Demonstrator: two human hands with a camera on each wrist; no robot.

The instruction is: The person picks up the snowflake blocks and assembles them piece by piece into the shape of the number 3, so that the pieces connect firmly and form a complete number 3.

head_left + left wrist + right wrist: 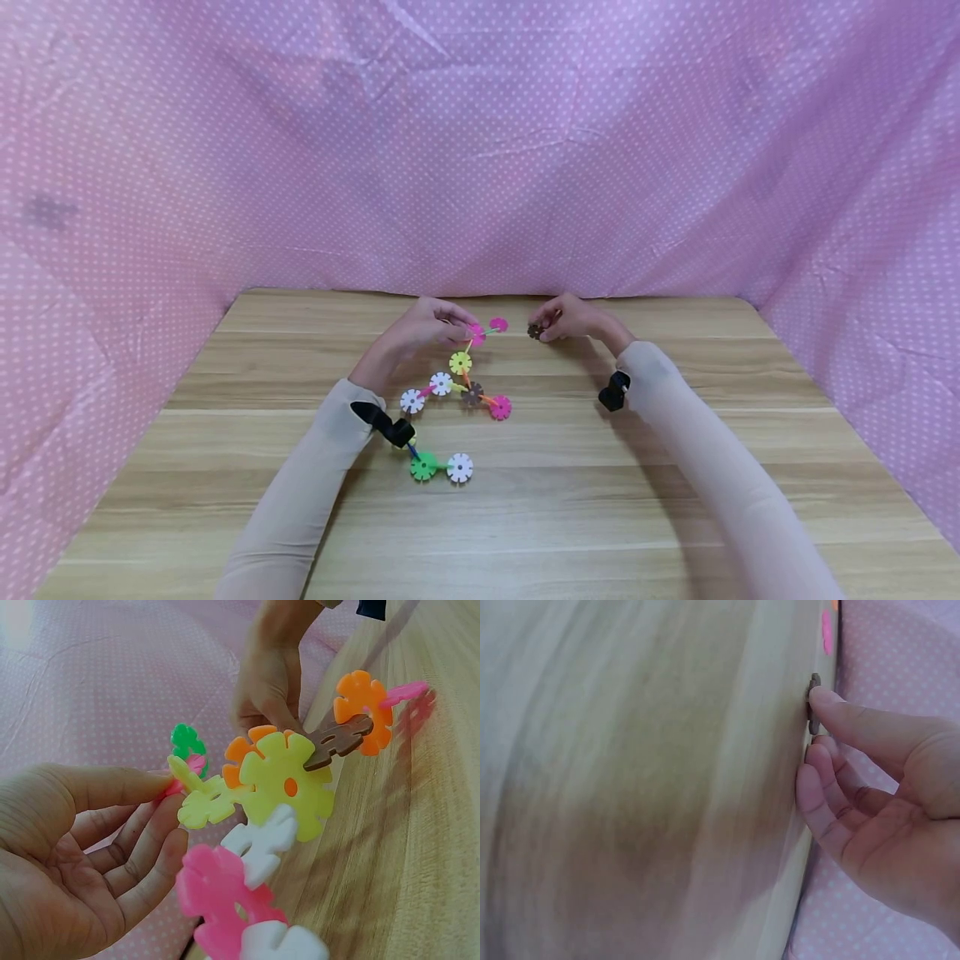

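Note:
A chain of flower-shaped plastic discs in pink, yellow, white, orange, brown and green winds across the table. At its far end my left hand (423, 325) pinches a pink disc (477, 335) between thumb and fingers. A green disc (186, 741) beyond it leads to another pink disc (498, 324) at the tip. To the right of that tip, apart from it, my right hand (573, 318) pinches a loose brown disc (534, 331). In the right wrist view the thumb lies over the brown disc (814, 712), covering part of it.
The chain's near end has a green disc (423, 467) and a white disc (460, 468). A side branch ends in a pink disc (500, 407). Part of the chain lies under the left wrist camera (390, 425). A pink dotted cloth (517, 167) hangs behind the wooden table (570, 517).

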